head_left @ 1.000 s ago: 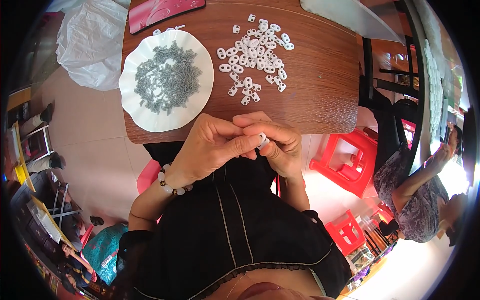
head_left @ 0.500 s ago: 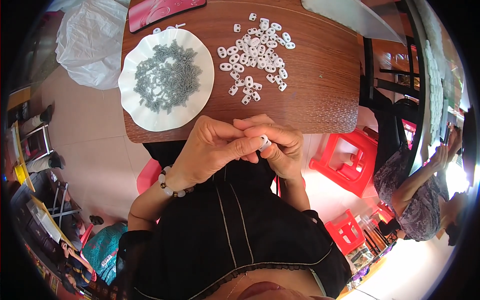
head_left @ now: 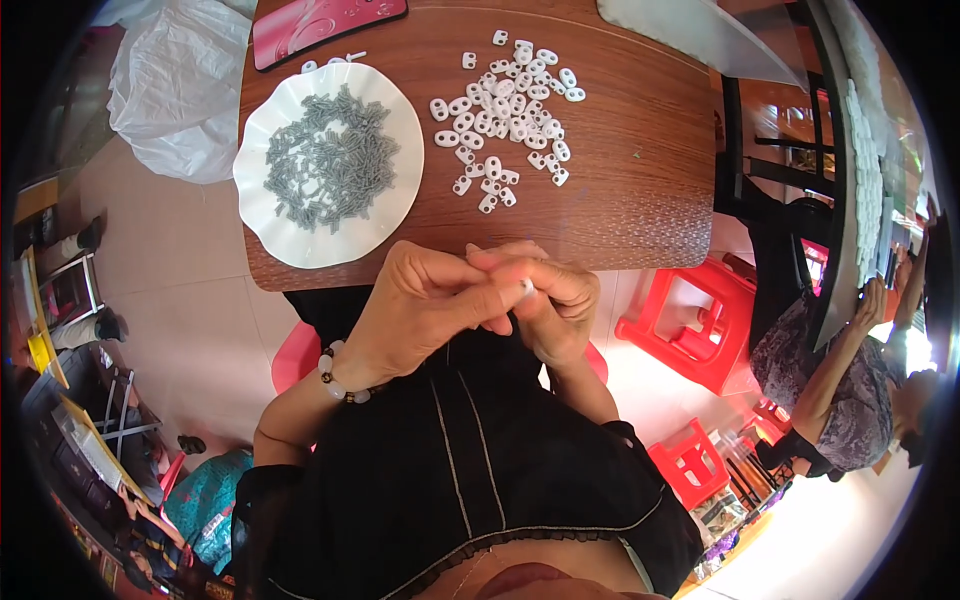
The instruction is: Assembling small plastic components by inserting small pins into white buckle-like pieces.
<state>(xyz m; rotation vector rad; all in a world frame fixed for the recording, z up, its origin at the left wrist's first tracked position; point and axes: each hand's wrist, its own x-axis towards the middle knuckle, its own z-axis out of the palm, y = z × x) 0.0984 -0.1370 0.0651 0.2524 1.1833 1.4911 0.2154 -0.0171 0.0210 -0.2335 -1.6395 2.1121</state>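
Observation:
Just in front of the table edge, my left hand (head_left: 425,295) and my right hand (head_left: 550,305) meet, their fingertips pinched together. Between them is a small white plastic cord lock (head_left: 527,288), mostly covered by the fingers, so only its tip shows. Beyond my hands lies a loose heap of white cord locks (head_left: 515,103), oval pieces with two holes. To their left stands a white plate (head_left: 400,215) with a wavy rim, holding many small grey pieces (head_left: 335,165) that look like springs.
A pink flat case (head_left: 325,28) lies at the table's (head_left: 630,150) far left, near a few white parts. A white plastic bag (head_left: 180,95) is left of the table. Red stools (head_left: 690,325) stand at the right, where another person (head_left: 830,390) works at a separate table.
My fingers have closed further over the white cord lock, so less of it shows. The view has shifted slightly. At the right, the other person's arms have moved.

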